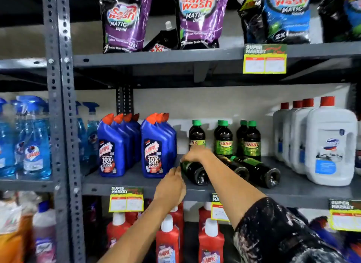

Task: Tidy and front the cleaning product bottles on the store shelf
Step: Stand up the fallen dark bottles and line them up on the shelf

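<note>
On the middle grey shelf (136,181), three dark Sunny bottles lie on their sides. My right hand (194,154) grips the neck end of the leftmost fallen bottle (195,172). Beside that bottle's left side, my left hand (172,186) reaches over the shelf edge, fingertips close to the bottle, holding nothing. The other two fallen bottles (259,169) lie to the right, bases toward me. Behind them stand upright Sunny bottles with green caps (223,138). Two rows of blue Harpic bottles (156,147) stand to the left.
White jugs with red caps (330,145) fill the shelf's right end. Blue spray bottles (33,137) sit past the upright post (62,125). Safewash pouches (201,18) hang over the shelf above. Red Harpic bottles (168,239) stand on the shelf below. Price tags (127,200) clip to the shelf edges.
</note>
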Tool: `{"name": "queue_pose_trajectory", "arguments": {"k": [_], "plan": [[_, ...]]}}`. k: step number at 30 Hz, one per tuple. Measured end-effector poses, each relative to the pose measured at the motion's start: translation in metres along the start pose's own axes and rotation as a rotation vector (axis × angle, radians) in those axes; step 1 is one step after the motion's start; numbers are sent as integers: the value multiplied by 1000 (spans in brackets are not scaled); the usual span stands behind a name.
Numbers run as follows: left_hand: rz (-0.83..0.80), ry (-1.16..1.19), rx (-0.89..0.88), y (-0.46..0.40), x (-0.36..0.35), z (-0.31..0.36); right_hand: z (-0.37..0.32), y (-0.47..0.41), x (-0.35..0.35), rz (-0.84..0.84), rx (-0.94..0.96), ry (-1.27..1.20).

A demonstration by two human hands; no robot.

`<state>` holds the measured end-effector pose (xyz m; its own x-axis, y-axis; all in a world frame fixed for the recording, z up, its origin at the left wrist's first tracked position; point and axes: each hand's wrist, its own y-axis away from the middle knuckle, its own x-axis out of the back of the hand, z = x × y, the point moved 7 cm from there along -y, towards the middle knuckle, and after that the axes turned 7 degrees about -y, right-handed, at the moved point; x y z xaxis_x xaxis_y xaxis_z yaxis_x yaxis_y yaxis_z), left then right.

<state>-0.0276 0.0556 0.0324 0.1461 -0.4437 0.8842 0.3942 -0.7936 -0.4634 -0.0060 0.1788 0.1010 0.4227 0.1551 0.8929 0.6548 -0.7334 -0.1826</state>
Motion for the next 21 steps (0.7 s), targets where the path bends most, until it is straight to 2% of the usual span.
{"name": "queue_pose_trajectory", "arguments": {"k": [3,5,8,10,12,15,17,21], "plan": [[-40,37,16,-2,-4,3,11,-2,-12,-28,-92,-6],[-70,23,21,-6,-8,3,19,-4,-14,46,-117,-84],[-127,-46,-33,-13,-17,2,26,-2,0,320,-59,-304],[-206,-50,-55,-20,-21,2,27,5,9,511,70,-428],[-280,-48,-75,-24,-25,4,30,16,9,604,196,-587],[-301,-38,-83,-28,-27,4,42,23,6,641,254,-821],[-270,-37,-70,-26,-27,2,46,24,3,592,247,-896],[-266,-40,-64,-26,-32,2,43,24,10,489,223,-828]]}}
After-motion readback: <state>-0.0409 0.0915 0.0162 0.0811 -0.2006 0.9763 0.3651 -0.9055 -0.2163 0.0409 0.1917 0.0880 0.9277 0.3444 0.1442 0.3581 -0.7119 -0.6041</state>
